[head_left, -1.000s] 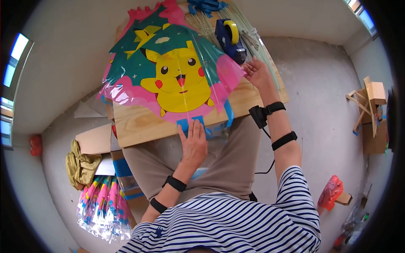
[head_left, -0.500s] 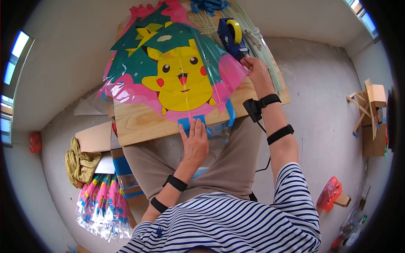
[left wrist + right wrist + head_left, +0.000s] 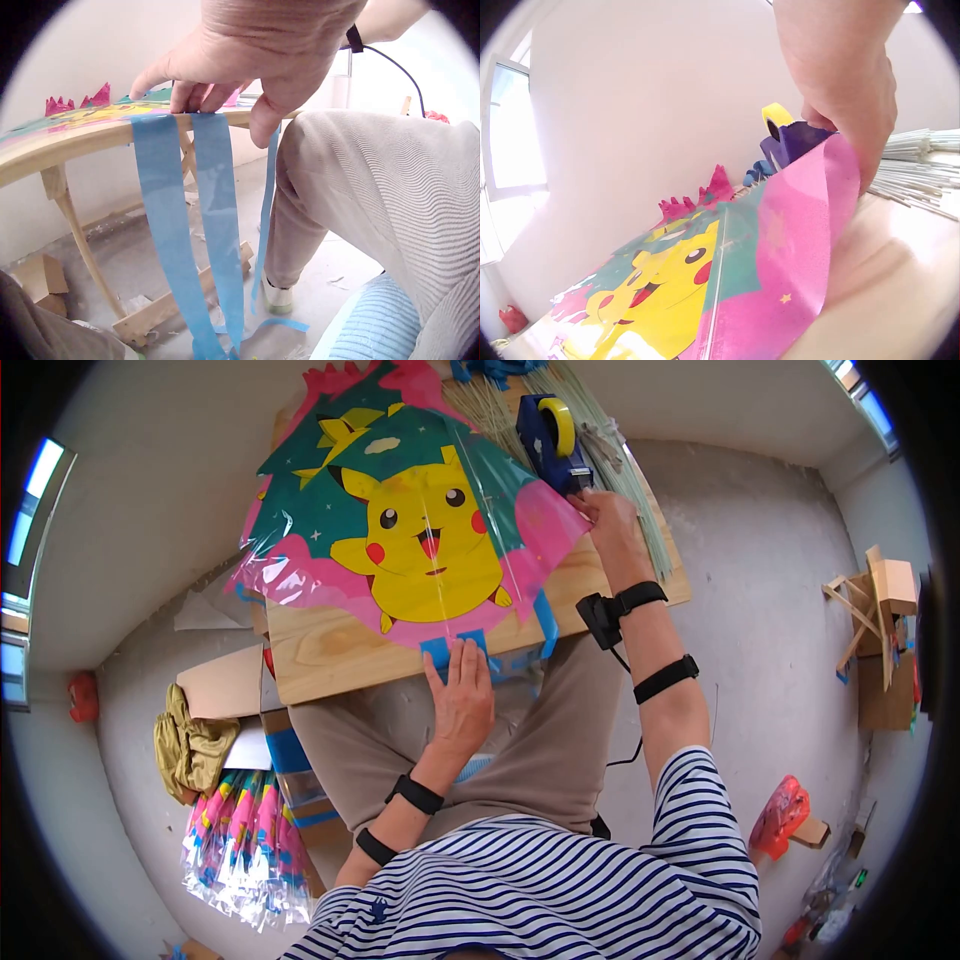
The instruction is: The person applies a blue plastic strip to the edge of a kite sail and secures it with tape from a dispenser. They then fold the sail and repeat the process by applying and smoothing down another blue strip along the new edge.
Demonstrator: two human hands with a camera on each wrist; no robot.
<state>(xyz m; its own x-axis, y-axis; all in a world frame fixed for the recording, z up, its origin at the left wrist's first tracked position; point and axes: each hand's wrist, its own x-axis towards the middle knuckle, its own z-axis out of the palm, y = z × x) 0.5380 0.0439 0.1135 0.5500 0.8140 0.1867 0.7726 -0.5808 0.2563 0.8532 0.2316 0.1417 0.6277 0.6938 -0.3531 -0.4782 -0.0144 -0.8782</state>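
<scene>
A plastic kite [image 3: 435, 575] printed with a yellow cartoon figure on green and pink lies on the wooden table [image 3: 335, 660]. My left hand [image 3: 463, 705] rests its nearly straight fingers on blue ribbon strips [image 3: 437, 650] at the kite's bottom edge. In the left wrist view those strips [image 3: 214, 172] hang over the table's edge. My right hand [image 3: 612, 520] has its fingertips at the cutter end of a blue tape dispenser [image 3: 550, 445] with a yellow roll. The kite's pink right corner [image 3: 832, 172] stands raised against that hand. What its fingertips pinch is hidden; I cannot tell.
Bundles of thin pale sticks [image 3: 625, 485] lie beside the dispenser, with a blue ribbon bunch [image 3: 490, 370] at the back. Several folded printed kites [image 3: 250, 840] and an olive cloth [image 3: 190, 750] are at the lower left. A red bag [image 3: 782, 818] is at the right.
My right hand's fingers, spread beside the kite's corner a second ago, have drawn together and moved up to the dispenser's cutter end. The left hand has stayed on the ribbon.
</scene>
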